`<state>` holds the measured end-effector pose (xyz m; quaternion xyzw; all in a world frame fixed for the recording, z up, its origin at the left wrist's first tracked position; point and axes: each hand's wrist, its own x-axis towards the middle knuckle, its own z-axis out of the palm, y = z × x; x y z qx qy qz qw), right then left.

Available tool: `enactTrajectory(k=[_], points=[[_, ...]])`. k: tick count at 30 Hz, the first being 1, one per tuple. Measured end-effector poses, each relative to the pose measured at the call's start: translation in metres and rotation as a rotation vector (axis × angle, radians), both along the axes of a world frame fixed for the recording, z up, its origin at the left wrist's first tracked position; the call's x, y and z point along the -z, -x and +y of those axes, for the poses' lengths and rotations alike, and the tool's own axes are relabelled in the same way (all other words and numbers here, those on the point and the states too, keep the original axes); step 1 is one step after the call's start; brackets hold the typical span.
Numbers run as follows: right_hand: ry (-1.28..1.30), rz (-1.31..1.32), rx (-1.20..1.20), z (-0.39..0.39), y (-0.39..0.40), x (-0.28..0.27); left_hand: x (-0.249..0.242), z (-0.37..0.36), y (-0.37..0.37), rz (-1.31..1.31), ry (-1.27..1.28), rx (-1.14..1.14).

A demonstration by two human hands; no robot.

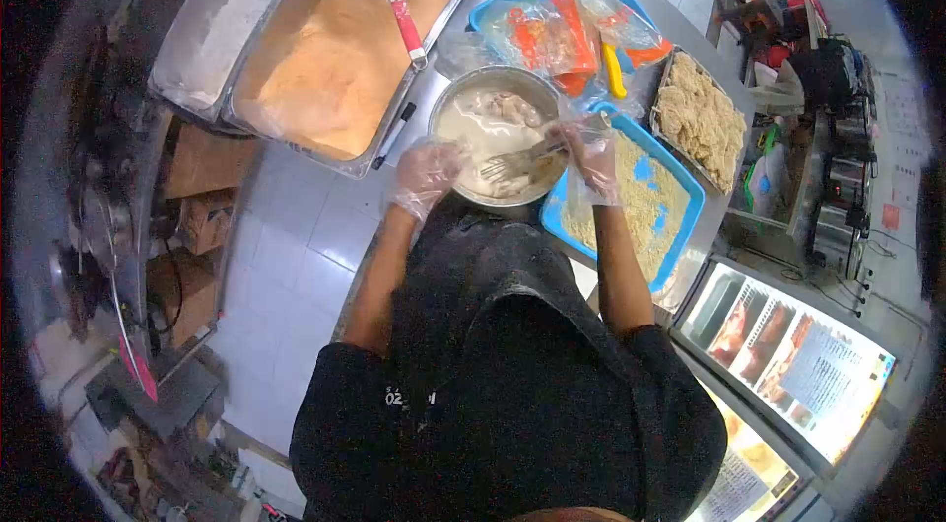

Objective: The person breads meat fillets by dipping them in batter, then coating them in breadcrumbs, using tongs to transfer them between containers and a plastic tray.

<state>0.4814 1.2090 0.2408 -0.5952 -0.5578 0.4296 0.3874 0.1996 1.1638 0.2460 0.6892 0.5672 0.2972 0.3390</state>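
A round metal bowl [440, 115] holds pale liquid batter with lumpy pieces in it. My left hand [431, 173], in a clear plastic glove, is at the bowl's left rim with its fingers closed on the edge. My right hand [587, 149], gloved too, is closed on a metal fork [510, 164] at the right side, and the fork's tines are in the batter. Just right of the bowl lies a blue tray [696, 195] with pale crumbs, partly under my right forearm.
Upper left, a metal tray of orange powder [330, 78] stands beside one of white flour [222, 39], with a red-handled strainer [406, 24] across it. Behind the bowl are plastic bags [552, 34] and a yellow handle [615, 70]. A tray of coated pieces [698, 118] sits right.
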Motion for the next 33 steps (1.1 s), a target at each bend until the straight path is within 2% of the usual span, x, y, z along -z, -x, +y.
enactTrajectory(k=[3, 4, 7, 10, 13, 14, 17, 19, 22, 25, 29, 33], points=[[0.103, 0.206, 0.195, 0.004, -0.018, 0.049, 0.034, -0.002, -0.002, -0.582, 0.506, -0.050], [0.245, 0.427, 0.184, 0.000, 0.000, -0.004, 0.007, 0.001, 0.005, -0.106, 0.168, 0.087], [0.085, 0.359, 0.153, 0.000, -0.006, -0.017, 0.002, 0.014, -0.001, 0.045, 0.204, 0.141], [-0.033, 0.120, 0.122, 0.001, -0.010, -0.035, -0.017, 0.022, -0.005, 0.066, 0.222, 0.201], [-0.117, 0.069, 0.083, 0.000, -0.013, -0.022, -0.020, 0.024, -0.013, 0.153, 0.280, 0.269], [-0.104, -0.020, 0.103, -0.001, -0.014, -0.021, -0.021, 0.023, -0.016, 0.204, 0.275, 0.297], [0.012, 0.013, 0.151, -0.001, -0.016, -0.001, -0.019, 0.021, -0.026, 0.342, 0.274, 0.362], [0.054, 0.105, 0.168, -0.001, -0.013, -0.007, -0.012, 0.024, -0.031, 0.421, 0.298, 0.394], [0.117, 0.250, 0.191, -0.001, -0.010, -0.011, -0.018, 0.027, -0.039, 0.498, 0.394, 0.301], [0.176, 0.310, 0.249, -0.005, -0.016, -0.008, -0.012, 0.033, -0.043, 0.650, 0.382, 0.413], [0.215, 0.461, 0.294, -0.015, -0.020, -0.010, -0.021, 0.032, -0.054, 0.646, 0.348, 0.332], [0.203, 0.406, 0.441, -0.022, -0.023, -0.017, 0.000, 0.034, -0.057, 0.659, 0.283, 0.250]])
